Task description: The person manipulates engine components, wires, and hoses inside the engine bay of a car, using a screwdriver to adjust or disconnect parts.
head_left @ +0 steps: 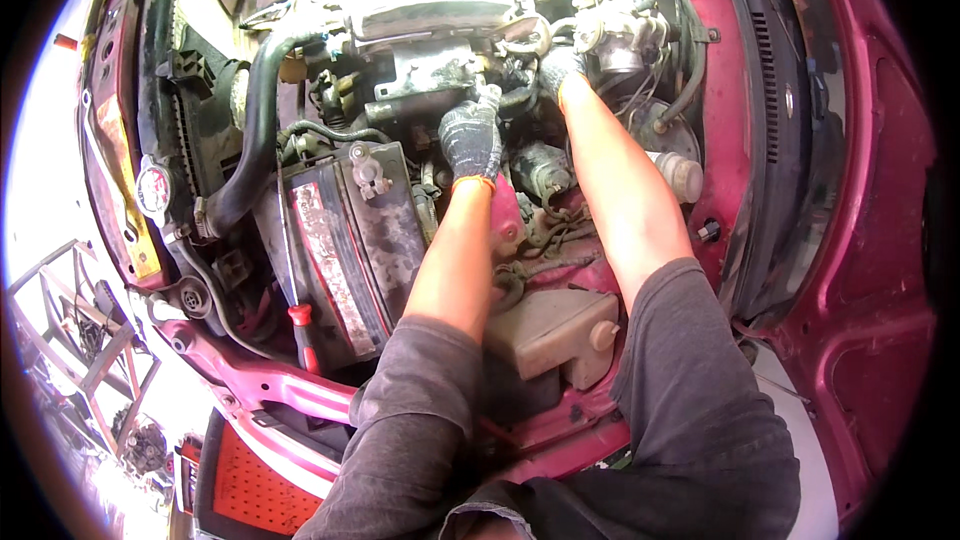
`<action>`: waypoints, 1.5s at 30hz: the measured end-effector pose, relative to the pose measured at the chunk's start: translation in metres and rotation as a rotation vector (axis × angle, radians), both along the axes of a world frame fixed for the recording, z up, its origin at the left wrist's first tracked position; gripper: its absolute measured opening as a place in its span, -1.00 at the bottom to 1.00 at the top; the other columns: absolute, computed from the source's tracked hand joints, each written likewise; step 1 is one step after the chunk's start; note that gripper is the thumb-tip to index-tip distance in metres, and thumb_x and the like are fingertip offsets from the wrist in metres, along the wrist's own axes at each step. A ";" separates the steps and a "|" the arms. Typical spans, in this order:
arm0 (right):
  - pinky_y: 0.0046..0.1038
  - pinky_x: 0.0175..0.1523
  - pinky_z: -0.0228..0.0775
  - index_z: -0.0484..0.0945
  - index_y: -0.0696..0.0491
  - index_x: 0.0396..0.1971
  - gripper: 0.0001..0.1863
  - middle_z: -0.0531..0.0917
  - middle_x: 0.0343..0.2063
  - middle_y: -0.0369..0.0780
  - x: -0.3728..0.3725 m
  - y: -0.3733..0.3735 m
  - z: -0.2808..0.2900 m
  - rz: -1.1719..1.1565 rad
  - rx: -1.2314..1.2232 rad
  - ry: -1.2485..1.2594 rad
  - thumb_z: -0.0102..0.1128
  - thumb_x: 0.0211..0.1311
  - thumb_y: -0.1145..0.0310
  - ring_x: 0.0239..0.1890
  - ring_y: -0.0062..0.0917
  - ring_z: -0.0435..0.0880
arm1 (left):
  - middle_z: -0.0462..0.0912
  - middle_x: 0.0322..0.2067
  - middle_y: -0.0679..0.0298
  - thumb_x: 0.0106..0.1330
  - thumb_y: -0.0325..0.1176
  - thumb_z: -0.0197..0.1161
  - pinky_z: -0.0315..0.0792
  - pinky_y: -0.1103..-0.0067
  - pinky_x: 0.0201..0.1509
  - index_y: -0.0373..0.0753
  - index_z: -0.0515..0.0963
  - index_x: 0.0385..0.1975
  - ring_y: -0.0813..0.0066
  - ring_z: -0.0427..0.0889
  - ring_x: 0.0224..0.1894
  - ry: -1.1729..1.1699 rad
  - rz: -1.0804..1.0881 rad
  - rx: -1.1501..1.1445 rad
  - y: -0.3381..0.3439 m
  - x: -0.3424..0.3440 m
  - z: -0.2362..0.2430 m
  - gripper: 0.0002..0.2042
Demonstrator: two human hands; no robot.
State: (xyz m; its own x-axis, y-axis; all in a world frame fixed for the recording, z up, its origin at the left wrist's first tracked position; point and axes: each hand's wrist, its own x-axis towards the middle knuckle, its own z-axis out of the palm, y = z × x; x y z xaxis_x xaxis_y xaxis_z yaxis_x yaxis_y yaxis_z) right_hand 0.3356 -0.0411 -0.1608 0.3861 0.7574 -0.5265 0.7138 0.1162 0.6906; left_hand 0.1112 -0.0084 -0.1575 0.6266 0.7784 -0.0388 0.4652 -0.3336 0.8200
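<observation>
My left hand [470, 143], in a grey knit glove with an orange cuff, is closed beside a metal engine part [430, 72] and a dark hose. A pale tip points up from its top; whether that is a finger or a small part, I cannot tell. To its right, my right hand [560, 73], gloved the same way, reaches in among hoses next to a silvery metal housing [618, 40]. Its fingers are mostly hidden by the engine parts. Below my left hand, a battery [385, 205] sits with a terminal clamp [368, 170] on its top.
A screwdriver [302, 325] with a red handle lies along the battery's left side. A thick black radiator hose [262, 120] curves at left. A beige plastic reservoir [550, 330] sits between my forearms. A wrench [108, 170] rests on the front edge; an orange-red perforated panel [255, 485] stands lower left.
</observation>
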 end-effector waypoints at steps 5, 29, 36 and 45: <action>-0.33 -0.29 0.48 0.62 -0.07 -0.25 -0.77 0.63 -0.44 -0.25 -0.015 0.005 0.025 -0.739 0.398 0.518 0.06 0.22 0.19 -0.35 -0.48 0.64 | 0.65 -0.52 0.02 0.38 -0.01 0.05 0.47 0.19 -0.32 -0.22 0.65 -0.48 0.03 0.63 -0.48 -0.115 0.046 -0.266 0.005 0.003 -0.007 -0.58; -0.25 -0.31 0.54 0.73 -0.02 -0.27 -0.76 0.74 -0.33 -0.20 -0.019 0.009 0.011 -0.252 0.171 0.031 0.11 0.14 0.32 -0.30 -0.34 0.73 | 0.62 -0.50 -0.20 0.24 0.12 0.09 0.46 0.19 -0.12 -0.39 0.65 -0.54 -0.10 0.65 -0.33 -0.040 0.133 -0.254 0.003 0.011 0.002 -0.43; -0.26 -0.31 0.51 0.73 -0.01 -0.33 -0.78 0.73 -0.35 -0.21 -0.038 0.018 0.034 -0.148 0.108 0.001 0.23 0.04 0.28 -0.27 -0.34 0.72 | 0.63 -0.46 -0.19 0.20 0.15 0.11 0.48 0.21 -0.11 -0.37 0.67 -0.49 -0.11 0.66 -0.32 0.009 0.172 -0.333 0.008 0.007 0.012 -0.43; -0.34 -0.23 0.50 0.75 -0.02 -0.38 -0.83 0.75 -0.40 -0.25 -0.041 0.013 0.039 -0.262 0.251 -0.004 0.21 0.11 0.32 -0.24 -0.38 0.74 | 0.65 -0.45 -0.10 0.23 0.14 0.08 0.50 0.20 -0.13 -0.30 0.68 -0.48 -0.10 0.65 -0.31 0.061 0.181 -0.410 0.007 0.004 0.032 -0.47</action>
State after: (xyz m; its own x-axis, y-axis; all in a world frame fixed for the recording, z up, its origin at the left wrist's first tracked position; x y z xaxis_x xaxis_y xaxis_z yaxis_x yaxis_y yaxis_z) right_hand 0.2950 -0.0276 -0.1222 0.5856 0.7382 -0.3348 0.6942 -0.2435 0.6774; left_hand 0.1156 -0.0012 -0.1256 0.4687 0.7878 -0.3996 0.5381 0.1041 0.8364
